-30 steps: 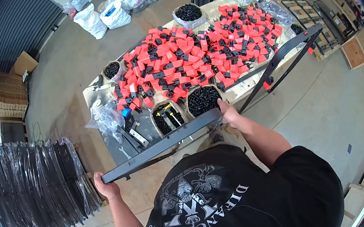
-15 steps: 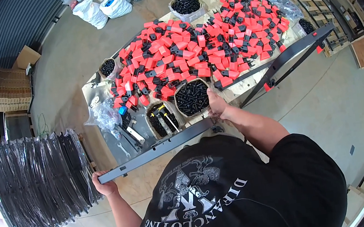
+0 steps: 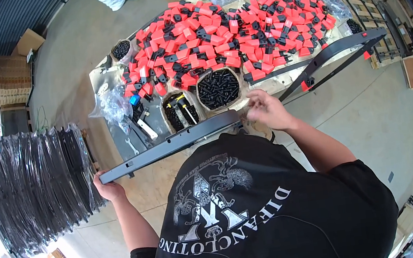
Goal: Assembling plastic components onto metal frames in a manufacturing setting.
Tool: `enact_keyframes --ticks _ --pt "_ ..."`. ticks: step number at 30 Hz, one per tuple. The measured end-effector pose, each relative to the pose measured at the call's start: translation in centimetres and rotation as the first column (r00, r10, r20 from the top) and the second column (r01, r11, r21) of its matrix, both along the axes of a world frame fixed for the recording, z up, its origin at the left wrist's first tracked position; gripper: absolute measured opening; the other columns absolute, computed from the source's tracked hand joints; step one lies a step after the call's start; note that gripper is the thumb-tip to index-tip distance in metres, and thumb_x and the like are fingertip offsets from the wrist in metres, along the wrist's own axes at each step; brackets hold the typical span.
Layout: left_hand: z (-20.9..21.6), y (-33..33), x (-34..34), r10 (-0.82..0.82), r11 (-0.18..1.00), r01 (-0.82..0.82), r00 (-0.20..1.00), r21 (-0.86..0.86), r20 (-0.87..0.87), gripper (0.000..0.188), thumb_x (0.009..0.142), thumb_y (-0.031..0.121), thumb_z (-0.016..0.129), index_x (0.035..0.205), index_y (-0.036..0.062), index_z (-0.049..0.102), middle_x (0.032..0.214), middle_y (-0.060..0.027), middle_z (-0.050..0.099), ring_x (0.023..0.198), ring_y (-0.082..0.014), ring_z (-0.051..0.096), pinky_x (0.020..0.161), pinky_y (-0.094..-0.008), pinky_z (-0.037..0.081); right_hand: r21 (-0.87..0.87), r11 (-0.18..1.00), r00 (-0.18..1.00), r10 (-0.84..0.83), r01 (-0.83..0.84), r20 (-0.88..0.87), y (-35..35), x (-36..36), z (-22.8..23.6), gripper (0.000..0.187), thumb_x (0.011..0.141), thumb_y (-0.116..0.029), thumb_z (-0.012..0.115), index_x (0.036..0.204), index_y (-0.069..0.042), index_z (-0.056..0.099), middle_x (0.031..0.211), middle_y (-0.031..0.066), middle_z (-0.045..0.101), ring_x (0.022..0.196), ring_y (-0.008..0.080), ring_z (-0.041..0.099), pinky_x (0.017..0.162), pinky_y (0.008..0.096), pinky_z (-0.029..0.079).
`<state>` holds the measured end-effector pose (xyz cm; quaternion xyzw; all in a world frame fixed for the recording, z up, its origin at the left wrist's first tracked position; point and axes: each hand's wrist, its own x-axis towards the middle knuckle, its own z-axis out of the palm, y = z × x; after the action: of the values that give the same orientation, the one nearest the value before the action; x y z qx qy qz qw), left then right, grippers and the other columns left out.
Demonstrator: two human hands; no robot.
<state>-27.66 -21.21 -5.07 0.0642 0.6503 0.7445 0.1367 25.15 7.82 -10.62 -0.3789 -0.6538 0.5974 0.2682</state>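
Observation:
My left hand (image 3: 108,189) is closed around the left end of a long grey metal bar (image 3: 167,147), which lies slanted across in front of my body. My right hand (image 3: 271,112) hovers just beyond the bar's curved right end, fingers curled together and slightly blurred; anything small in them is hidden. Past the bar, at the table's near edge, stands a bag of black bolts (image 3: 218,89). Beside it, a second bag (image 3: 170,126) holds small black parts, with a yellow-and-black handled tool (image 3: 182,101) lying on top.
Red-and-black plastic pieces (image 3: 189,40) are heaped over the table. A wrench (image 3: 131,146) and clear plastic bags (image 3: 112,107) lie at its left. Another dark frame (image 3: 332,55) leans at the right edge. Wrapped dark frames (image 3: 39,182) stand at left, flat cartons (image 3: 6,82) behind.
My right hand has moved right, away from the bolt bag, and its fingers have curled. The bar's left end has risen in view with my left hand still on it.

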Motion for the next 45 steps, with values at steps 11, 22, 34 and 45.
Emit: enact_keyframes --ticks 11,22,34,45 --pt "0.1 -0.4 -0.2 0.139 0.990 -0.138 0.989 -0.029 0.041 0.026 0.098 0.027 0.053 0.096 0.0028 0.064 0.096 -0.0090 0.067 0.092 -0.0220 0.062 0.089 -0.0345 0.045 0.301 0.872 0.922 0.361 -0.387 0.139 4.2 -3.4 4.9 0.051 0.073 -0.026 0.091 0.111 -0.002 0.066 0.099 0.0080 0.064 0.089 0.0196 0.063 0.082 0.0334 0.053" --pt "10.9 10.2 13.9 -0.423 0.866 -0.037 0.474 -0.498 -0.772 0.018 0.093 0.006 0.061 0.108 -0.0017 0.063 0.108 -0.0115 0.064 0.102 -0.0232 0.060 0.092 -0.0349 0.047 0.086 0.979 0.842 0.113 -0.186 0.528 8.6 1.0 0.5 0.052 0.083 -0.036 0.080 0.116 0.002 0.066 0.099 0.0161 0.073 0.091 0.0270 0.071 0.084 0.0363 0.056" --pt "11.3 15.0 15.7 -0.701 0.437 0.032 0.639 -0.899 -0.317 0.029 0.092 0.031 0.068 0.094 0.0018 0.071 0.081 -0.0131 0.073 0.075 -0.0271 0.071 0.073 -0.0366 0.053 0.503 0.771 0.894 0.187 -0.390 0.407 9.7 -7.7 0.2 0.031 0.080 -0.008 0.066 0.111 -0.007 0.069 0.113 0.0155 0.066 0.110 0.0337 0.064 0.095 0.0434 0.052" --pt "11.5 14.6 16.0 -0.633 0.531 0.011 0.669 -0.847 -0.388 0.028 0.091 0.029 0.068 0.091 0.0014 0.071 0.079 -0.0125 0.072 0.073 -0.0257 0.070 0.071 -0.0363 0.053 0.504 0.782 0.902 0.167 -0.367 0.398 10.8 -9.5 -5.1 0.019 0.085 -0.008 0.069 0.103 -0.005 0.069 0.098 0.0125 0.070 0.095 0.0309 0.068 0.083 0.0401 0.055"
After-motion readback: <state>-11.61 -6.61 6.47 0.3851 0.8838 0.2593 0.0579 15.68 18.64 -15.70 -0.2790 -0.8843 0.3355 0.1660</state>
